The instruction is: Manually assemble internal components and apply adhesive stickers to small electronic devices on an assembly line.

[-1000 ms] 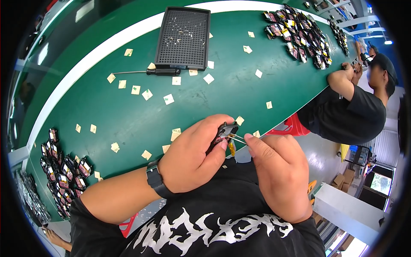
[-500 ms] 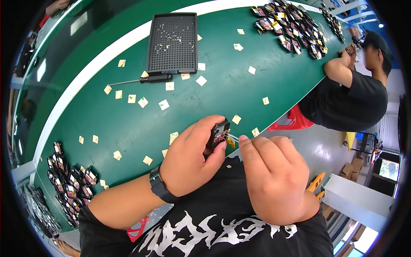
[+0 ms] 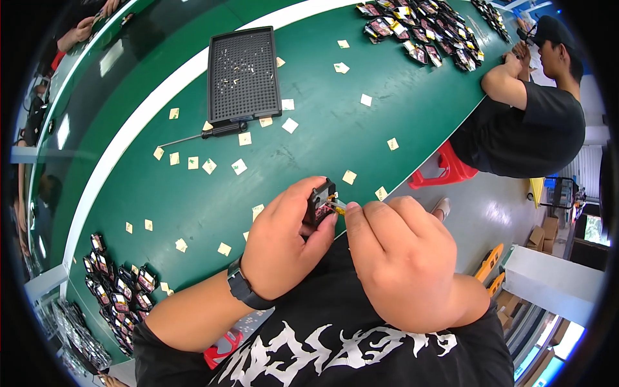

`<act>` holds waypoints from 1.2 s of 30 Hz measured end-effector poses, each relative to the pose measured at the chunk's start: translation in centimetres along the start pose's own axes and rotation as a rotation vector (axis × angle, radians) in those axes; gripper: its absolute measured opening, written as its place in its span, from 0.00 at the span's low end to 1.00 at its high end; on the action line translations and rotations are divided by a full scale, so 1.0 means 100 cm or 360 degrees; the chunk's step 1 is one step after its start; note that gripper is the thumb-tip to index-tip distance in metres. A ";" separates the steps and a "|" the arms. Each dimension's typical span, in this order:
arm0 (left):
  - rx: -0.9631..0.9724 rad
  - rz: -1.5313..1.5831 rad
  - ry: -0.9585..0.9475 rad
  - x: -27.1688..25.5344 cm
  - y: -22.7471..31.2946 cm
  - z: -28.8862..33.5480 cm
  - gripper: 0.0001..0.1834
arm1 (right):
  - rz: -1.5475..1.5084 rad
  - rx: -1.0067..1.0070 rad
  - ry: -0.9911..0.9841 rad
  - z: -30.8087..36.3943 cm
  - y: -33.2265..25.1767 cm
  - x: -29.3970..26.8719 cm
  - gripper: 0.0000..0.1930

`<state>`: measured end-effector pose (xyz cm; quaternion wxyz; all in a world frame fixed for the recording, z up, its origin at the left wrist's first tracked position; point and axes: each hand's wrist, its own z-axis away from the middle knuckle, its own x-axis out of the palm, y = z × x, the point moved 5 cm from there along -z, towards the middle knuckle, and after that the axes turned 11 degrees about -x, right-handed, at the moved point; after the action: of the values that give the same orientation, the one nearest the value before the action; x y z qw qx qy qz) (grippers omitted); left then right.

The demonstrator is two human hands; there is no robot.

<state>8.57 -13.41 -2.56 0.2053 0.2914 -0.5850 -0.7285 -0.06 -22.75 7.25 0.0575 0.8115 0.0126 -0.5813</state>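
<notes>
My left hand (image 3: 277, 245) grips a small black plastic housing (image 3: 316, 198) with electronics inside, fingers behind it and thumb along its near edge. A bit of yellow film or ribbon shows at the housing's right side. In my right hand (image 3: 406, 258), thumb and fingers pinch thin metal tweezers (image 3: 338, 206). Their tips reach into the housing's open face; whether they grip a part there is too small to tell. Both hands are above the near edge of the green table (image 3: 309, 155).
A black perforated tray (image 3: 276, 77) with scattered tiny parts lies ahead, a screwdriver (image 3: 225, 130) against its near edge. Small paper squares (image 3: 239, 166) dot the table. Similar black units are piled at left (image 3: 119, 290) and far right (image 3: 425, 32). A co-worker (image 3: 529, 122) sits at right.
The view has shifted slightly, so the tray and far pile appear further left. My right hand has come closer to the housing, and the tweezers' tips sit further into it.
</notes>
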 end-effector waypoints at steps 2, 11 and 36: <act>0.0014 -0.0022 0.0019 -0.001 0.001 -0.001 0.27 | -0.0026 -0.0001 0.0030 0.000 0.001 0.001 0.14; -0.0244 0.0124 -0.0137 -0.001 -0.001 -0.001 0.23 | -0.0218 0.0047 0.0087 -0.002 0.019 -0.011 0.17; 0.0142 0.0003 -0.0133 -0.008 0.012 0.001 0.17 | -0.0356 -0.0005 0.0024 -0.108 0.060 0.063 0.05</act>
<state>9.10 -13.09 -1.26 0.1682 0.2692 -0.6251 -0.7131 12.63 -27.88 5.23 -0.0066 0.8093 0.1044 -0.5780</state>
